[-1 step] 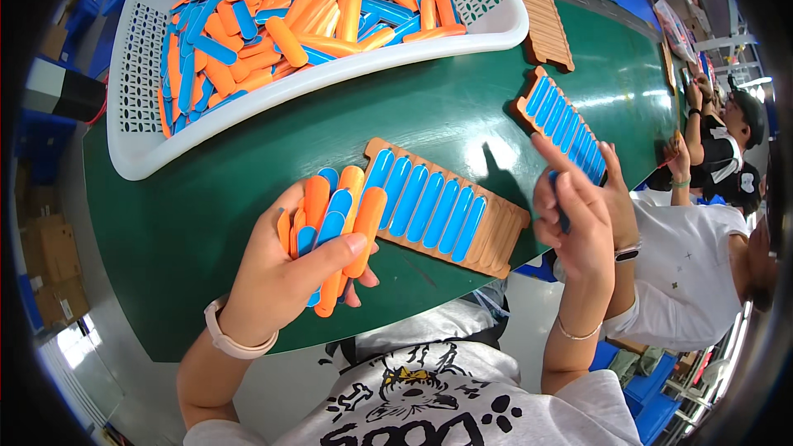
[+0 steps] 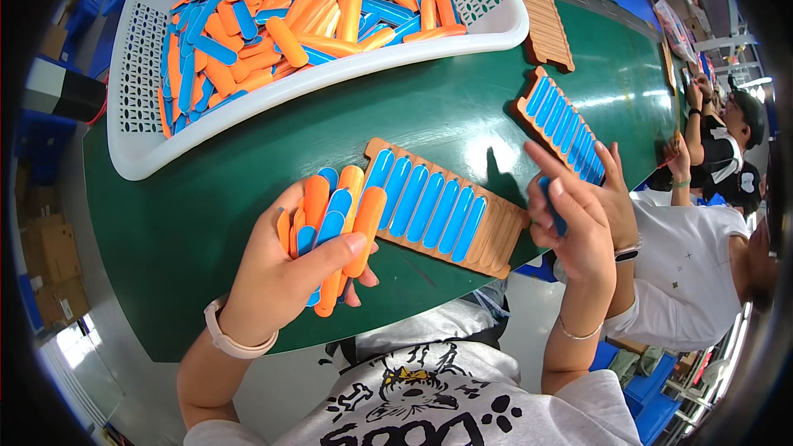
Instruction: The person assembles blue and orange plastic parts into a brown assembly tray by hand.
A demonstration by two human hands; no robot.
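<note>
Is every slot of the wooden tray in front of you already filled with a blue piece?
No: the wooden tray holds blue pieces in its left slots, while the few grooves at its right end are bare.

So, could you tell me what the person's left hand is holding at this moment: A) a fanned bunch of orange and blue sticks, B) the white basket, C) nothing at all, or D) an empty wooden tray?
A: the left hand grips a fanned bunch of orange and blue sticks beside the slotted wooden tray on the green table.
</note>
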